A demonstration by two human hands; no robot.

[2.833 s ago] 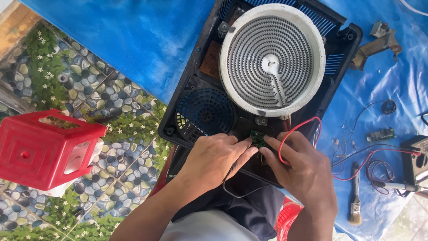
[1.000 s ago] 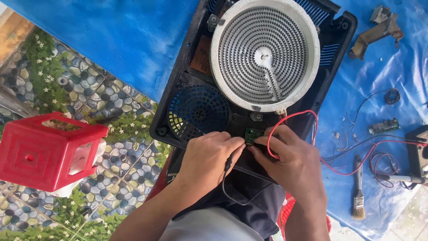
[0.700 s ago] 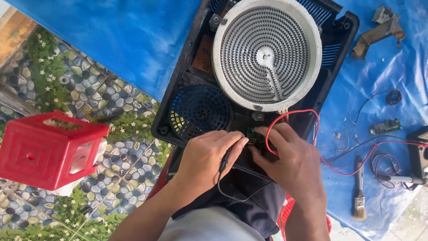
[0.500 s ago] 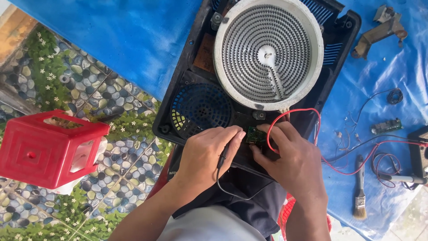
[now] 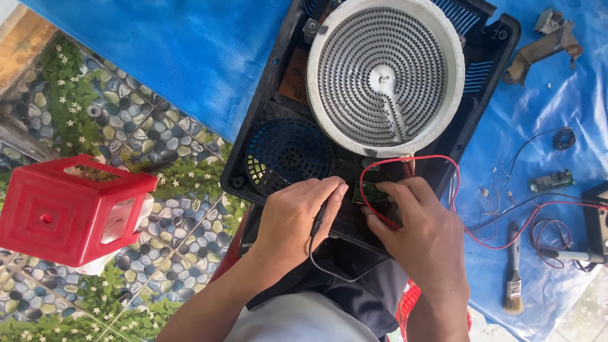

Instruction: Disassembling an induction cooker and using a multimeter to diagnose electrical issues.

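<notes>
1. A black probe (image 5: 318, 223) is gripped in the left hand (image 5: 294, 218), just below the white heating coil (image 5: 385, 75).
2. The small green circuit board (image 5: 370, 193) (below the coil) is pinched by the right hand (image 5: 423, 234); it is best held steady, clear of the red wire (image 5: 405, 158).

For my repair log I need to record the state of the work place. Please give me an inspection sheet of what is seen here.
Surface: blue tarp spread over a pebble-pattern floor.
Job's things: opened black cooker with round white heating coil, fan grille, small green circuit board.
Clutter: paintbrush, metal bracket, small loose board.
Hands: left hand holds a black probe; right hand has its fingers at the green board.
Cables: red wire loops over the right hand; black lead runs from the probe; thin wires on the tarp.
Surroundings: red plastic stool on the floor.
</notes>
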